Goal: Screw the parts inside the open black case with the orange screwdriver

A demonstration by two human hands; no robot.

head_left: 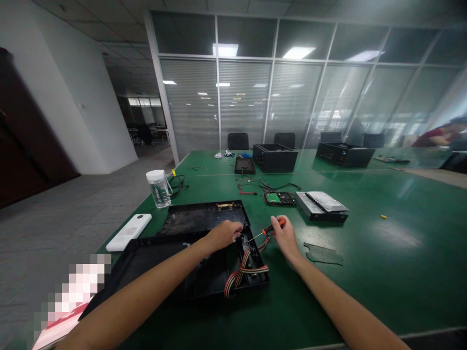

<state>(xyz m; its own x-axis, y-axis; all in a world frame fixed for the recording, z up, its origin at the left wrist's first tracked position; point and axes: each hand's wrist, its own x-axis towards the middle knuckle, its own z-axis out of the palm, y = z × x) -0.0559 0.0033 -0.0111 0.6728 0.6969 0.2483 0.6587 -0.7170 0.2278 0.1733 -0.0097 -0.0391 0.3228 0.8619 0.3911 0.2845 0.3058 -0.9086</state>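
Observation:
In my right hand [285, 239] is a screwdriver [273, 227] with an orange and black handle. Its thin shaft slants down to the left, the tip at the right end of a black casing [204, 270]. My left hand [226, 233] is closed at that same end, close to the tip; whatever its fingers pinch is too small to make out. A bundle of striped ribbon cables [241, 272] loops over the casing's right side. Behind lies a flat black panel [204, 217] with a brass-coloured strip on it.
A water bottle [159, 189] and a white power bank [129, 232] stand left. Rightward lie a green circuit board [279, 198], a silver drive [321, 204] and a thin dark sheet [323, 253]. Black computer cases [275, 159] sit farther back; a person [438, 135] is at far right.

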